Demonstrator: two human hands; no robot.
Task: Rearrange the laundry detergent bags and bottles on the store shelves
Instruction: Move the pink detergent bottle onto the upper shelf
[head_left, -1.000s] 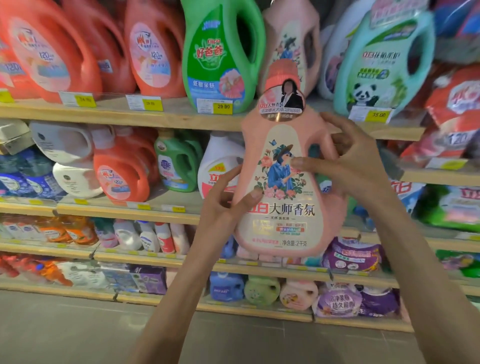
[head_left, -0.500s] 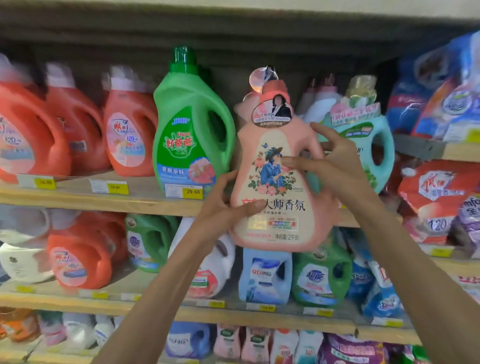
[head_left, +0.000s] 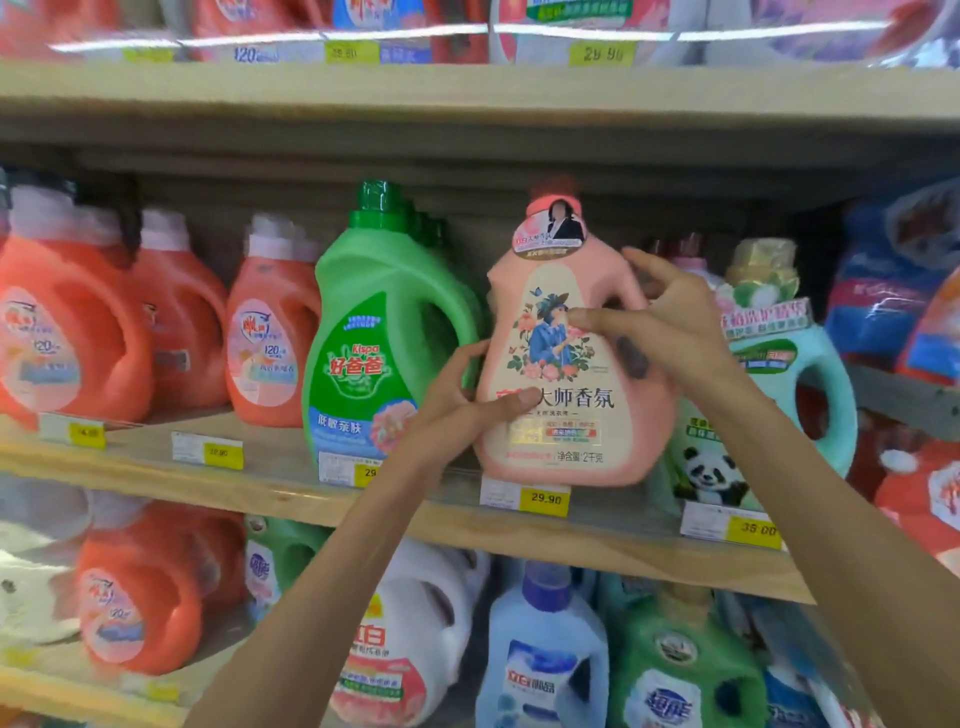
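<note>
A pink detergent bottle (head_left: 571, 395) with a flowered cream label and a round neck tag stands upright at the front of the wooden shelf (head_left: 260, 483), above a 29.90 price tag. My left hand (head_left: 462, 405) grips its lower left side, thumb across the label. My right hand (head_left: 660, 322) holds its handle on the upper right, a finger lying across the label picture. The bottle sits between a green bottle (head_left: 379, 353) on its left and a teal panda bottle (head_left: 753, 405) on its right.
Orange bottles (head_left: 88, 332) fill the shelf's left part. Blue and red detergent bags (head_left: 898, 280) are stacked at far right. On the shelf below stand an orange, a white, a light blue (head_left: 545, 660) and a green bottle. Another shelf (head_left: 467, 88) runs overhead.
Both hands have lifted the pink bottle from the lower shelf level up to the shelf with the green bottle. It now sits in the gap beside the teal panda bottle.
</note>
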